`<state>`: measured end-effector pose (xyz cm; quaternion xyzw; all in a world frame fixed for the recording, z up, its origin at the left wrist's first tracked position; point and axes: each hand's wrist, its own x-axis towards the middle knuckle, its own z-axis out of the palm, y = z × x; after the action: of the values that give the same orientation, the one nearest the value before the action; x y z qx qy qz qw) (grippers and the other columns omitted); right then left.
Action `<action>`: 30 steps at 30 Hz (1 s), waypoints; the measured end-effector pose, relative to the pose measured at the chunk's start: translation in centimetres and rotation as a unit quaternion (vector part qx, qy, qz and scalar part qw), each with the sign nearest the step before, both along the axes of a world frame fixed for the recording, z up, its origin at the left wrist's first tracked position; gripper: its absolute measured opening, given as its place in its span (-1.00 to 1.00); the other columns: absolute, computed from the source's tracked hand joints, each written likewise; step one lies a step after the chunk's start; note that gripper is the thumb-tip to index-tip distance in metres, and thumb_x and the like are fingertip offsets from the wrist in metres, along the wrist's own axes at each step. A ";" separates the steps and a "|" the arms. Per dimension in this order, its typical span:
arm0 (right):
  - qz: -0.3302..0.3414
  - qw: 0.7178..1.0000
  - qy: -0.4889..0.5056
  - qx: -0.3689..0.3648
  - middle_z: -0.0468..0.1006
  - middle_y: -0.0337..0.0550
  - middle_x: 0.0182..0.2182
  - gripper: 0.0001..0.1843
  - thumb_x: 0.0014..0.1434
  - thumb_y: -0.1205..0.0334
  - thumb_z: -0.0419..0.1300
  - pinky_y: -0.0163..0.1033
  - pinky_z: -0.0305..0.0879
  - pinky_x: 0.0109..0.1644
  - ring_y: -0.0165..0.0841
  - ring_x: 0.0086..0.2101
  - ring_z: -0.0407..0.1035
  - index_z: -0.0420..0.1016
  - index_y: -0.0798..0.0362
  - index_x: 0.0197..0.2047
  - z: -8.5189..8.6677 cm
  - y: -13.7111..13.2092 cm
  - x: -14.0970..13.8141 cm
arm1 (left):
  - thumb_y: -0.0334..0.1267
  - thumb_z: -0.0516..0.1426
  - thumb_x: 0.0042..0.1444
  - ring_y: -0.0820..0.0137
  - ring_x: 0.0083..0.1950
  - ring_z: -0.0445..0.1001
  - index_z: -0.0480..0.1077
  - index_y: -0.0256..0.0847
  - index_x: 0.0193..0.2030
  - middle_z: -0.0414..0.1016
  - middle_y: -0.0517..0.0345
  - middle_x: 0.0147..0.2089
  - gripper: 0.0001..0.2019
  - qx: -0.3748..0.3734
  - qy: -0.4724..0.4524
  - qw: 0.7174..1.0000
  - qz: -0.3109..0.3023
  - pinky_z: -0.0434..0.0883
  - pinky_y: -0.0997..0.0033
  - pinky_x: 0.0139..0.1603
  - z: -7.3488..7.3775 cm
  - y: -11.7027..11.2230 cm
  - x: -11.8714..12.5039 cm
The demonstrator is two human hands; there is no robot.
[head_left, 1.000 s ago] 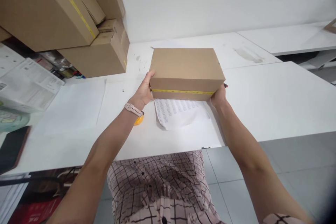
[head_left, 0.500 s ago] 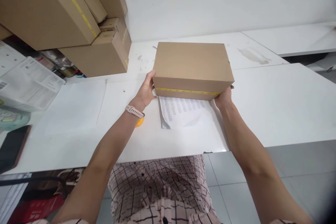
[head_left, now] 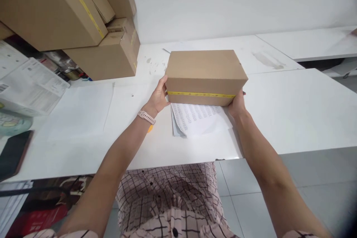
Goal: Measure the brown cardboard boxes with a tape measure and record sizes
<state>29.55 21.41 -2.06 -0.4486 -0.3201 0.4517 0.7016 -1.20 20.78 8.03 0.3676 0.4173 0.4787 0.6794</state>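
Observation:
A brown cardboard box (head_left: pixel 205 70) with a yellow tape line along its near side is held over the white table (head_left: pixel 292 108). My left hand (head_left: pixel 159 96) grips its left end, thumb on the near edge; a pale watch strap sits on that wrist. My right hand (head_left: pixel 236 104) holds the right end from below, fingers hidden under the box. A printed sheet of paper (head_left: pixel 199 119) lies on the table just beneath and in front of the box. A small yellow object (head_left: pixel 150 129) peeks out under my left wrist.
Large stacked cardboard boxes (head_left: pixel 69 18) stand at the back left. Printed papers (head_left: pixel 30 85) and a blank sheet (head_left: pixel 80 111) lie to the left. A dark phone-like object (head_left: pixel 12 154) rests at the far left edge. A white wall rises behind.
The box, held in both hands, has shifted slightly to the right and been tilted a little; both hands keep the same grip on its ends.

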 end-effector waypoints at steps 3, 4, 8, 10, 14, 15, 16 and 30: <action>-0.031 0.999 0.020 -0.024 0.65 -0.37 -0.14 -0.57 0.05 -0.38 0.21 -0.04 0.54 0.04 -0.20 0.01 0.49 0.42 -0.22 -0.26 0.0 -0.5 -0.6 | 0.18 0.19 0.11 0.13 0.34 0.24 0.45 0.09 -0.04 0.40 0.26 0.28 -0.64 -0.017 0.009 1.000 0.012 0.40 0.07 0.19 0.1 -1.6 -0.5; -0.026 0.999 0.019 -0.024 0.65 -0.35 -0.15 -0.56 0.05 -0.38 0.20 -0.03 0.55 0.03 -0.18 0.01 0.49 0.44 -0.22 -0.26 -0.1 -0.7 -0.8 | 0.17 0.18 0.12 0.13 0.35 0.24 0.44 0.09 -0.04 0.40 0.27 0.27 -0.65 -0.019 0.013 1.000 0.019 0.40 0.07 0.18 0.2 -2.4 -0.6; -0.009 0.999 0.028 -0.024 0.67 -0.30 -0.24 -0.54 0.02 -0.39 0.21 0.03 0.57 -0.03 -0.11 -0.03 0.53 0.49 -0.20 -0.29 -0.3 -2.1 -1.9 | 0.12 0.15 0.13 0.10 0.33 0.26 0.43 0.10 -0.02 0.44 0.22 0.23 -0.67 -0.012 0.031 0.998 0.053 0.44 0.08 0.14 0.7 -5.8 -1.3; -0.008 0.999 0.043 -0.024 0.67 -0.30 -0.28 -0.55 0.00 -0.38 0.22 0.04 0.58 -0.05 -0.10 -0.06 0.55 0.50 -0.19 -0.31 -0.2 -2.8 -2.6 | 0.11 0.16 0.12 0.10 0.32 0.27 0.44 0.10 -0.01 0.45 0.20 0.21 -0.66 0.004 0.026 0.998 0.063 0.45 0.12 0.11 1.0 -7.6 -1.8; -0.028 0.999 0.036 0.026 0.66 -0.34 -0.33 -0.60 -0.02 -0.31 0.26 0.00 0.56 0.00 -0.13 -0.05 0.55 0.48 -0.17 -0.34 0.5 -3.0 -3.9 | 0.09 0.14 0.14 0.16 0.36 0.23 0.44 0.13 0.04 0.43 0.24 0.24 -0.65 0.056 0.009 0.995 0.083 0.43 0.20 0.14 1.7 -10.2 -2.4; -0.023 0.999 0.029 0.035 0.66 -0.34 -0.33 -0.62 -0.03 -0.28 0.27 -0.02 0.56 0.02 -0.14 -0.04 0.54 0.47 -0.17 -0.35 0.7 -2.8 -4.2 | 0.10 0.14 0.15 0.16 0.36 0.24 0.43 0.14 0.06 0.43 0.24 0.24 -0.64 0.066 0.007 0.994 0.091 0.43 0.21 0.15 1.8 -10.5 -2.5; -0.014 0.999 0.024 0.036 0.66 -0.34 -0.33 -0.63 -0.04 -0.26 0.28 -0.02 0.55 0.03 -0.15 -0.03 0.54 0.46 -0.17 -0.35 0.7 -2.6 -4.4 | 0.10 0.14 0.15 0.17 0.35 0.25 0.43 0.15 0.07 0.44 0.24 0.23 -0.63 0.073 0.006 0.992 0.099 0.43 0.21 0.15 1.8 -10.7 -2.5; 0.045 0.998 -0.009 0.034 0.67 -0.32 -0.16 -0.56 0.03 -0.32 0.25 0.00 0.44 0.15 -0.20 0.03 0.48 0.49 -0.19 -0.19 2.1 -3.8 -3.9 | 0.12 0.15 0.17 0.14 0.34 0.24 0.48 0.09 0.00 0.43 0.25 0.27 -0.67 0.055 0.003 0.995 0.079 0.40 0.12 0.19 1.2 -8.1 -2.8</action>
<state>25.63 17.61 0.04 -0.4141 -0.3612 0.4676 0.6924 -4.04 12.64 9.24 0.3717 0.4204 0.5517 0.6171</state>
